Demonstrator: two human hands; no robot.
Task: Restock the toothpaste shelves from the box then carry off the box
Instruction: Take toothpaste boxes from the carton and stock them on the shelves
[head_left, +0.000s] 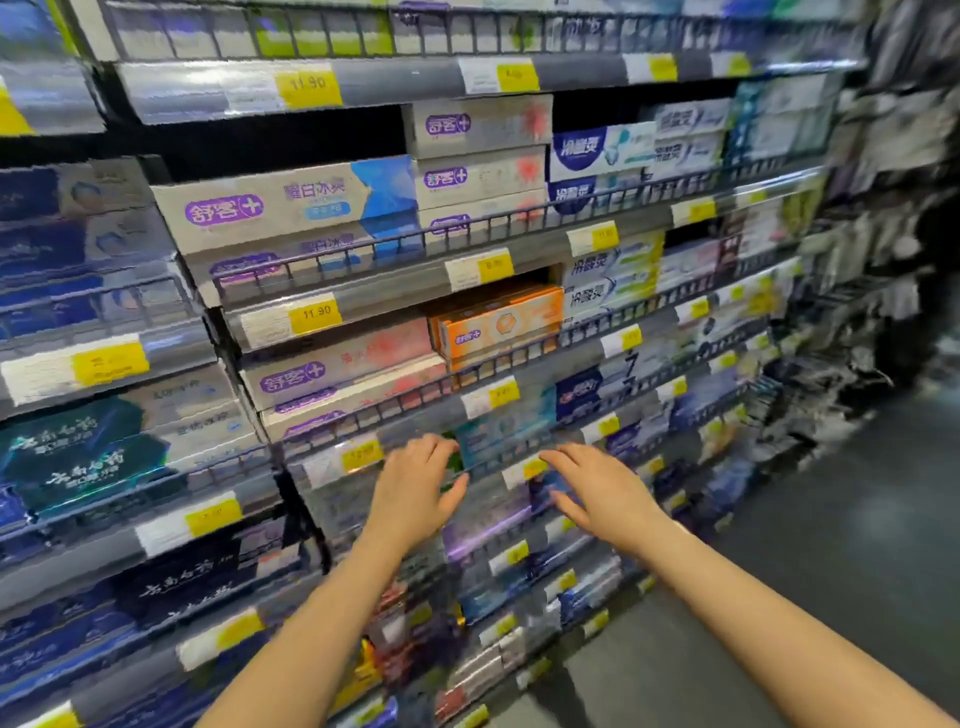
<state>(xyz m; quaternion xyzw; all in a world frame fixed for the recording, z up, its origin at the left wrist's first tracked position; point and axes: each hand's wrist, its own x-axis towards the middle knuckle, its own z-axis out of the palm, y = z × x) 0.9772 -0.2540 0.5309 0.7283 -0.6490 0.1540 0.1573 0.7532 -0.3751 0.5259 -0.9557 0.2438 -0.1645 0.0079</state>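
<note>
Dark grey floor (831, 545) (lower right); blurred hanging goods (904, 156) beyond.

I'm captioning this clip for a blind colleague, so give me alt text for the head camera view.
Two bare hands, the left hand and right hand, reach open and empty toward a low shelf of toothpaste boxes in a store aisle. Above sit orange toothpaste boxes and white boxes with a purple logo, behind wire rails and yellow price tags. The image is motion-blurred.
</note>
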